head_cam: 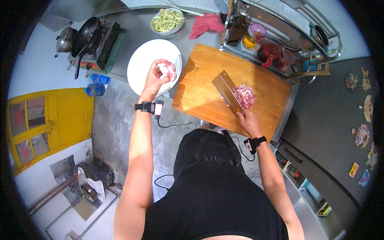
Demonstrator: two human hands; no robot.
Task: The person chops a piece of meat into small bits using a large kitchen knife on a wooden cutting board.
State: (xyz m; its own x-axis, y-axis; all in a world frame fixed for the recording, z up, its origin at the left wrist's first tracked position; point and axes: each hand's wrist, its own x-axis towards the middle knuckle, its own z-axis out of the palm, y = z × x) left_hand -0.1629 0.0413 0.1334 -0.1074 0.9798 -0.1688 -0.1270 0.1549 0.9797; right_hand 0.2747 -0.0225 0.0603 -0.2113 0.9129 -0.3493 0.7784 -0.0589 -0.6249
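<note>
My left hand (155, 76) pinches a piece of raw, fatty meat (168, 71) between thumb and fingers, over a large white plate (140, 66). In my right hand (249, 122) is the handle of a cleaver (227, 91), its broad blade slanting away across the wooden cutting board (199, 75). Against the blade's right side lies a small heap of diced pink meat (245, 95). A few bits show at the blade's left edge, and the blade hides whatever is beneath it.
Behind the plate stands a bowl of cut green vegetables (166, 20), beside a red cloth (207, 25). A wok (87, 37) rests on a gas stove (103, 48) at left. Along the board's far right edge, a metal rack (306, 75) holds an oil jar (249, 40) and red containers (271, 51).
</note>
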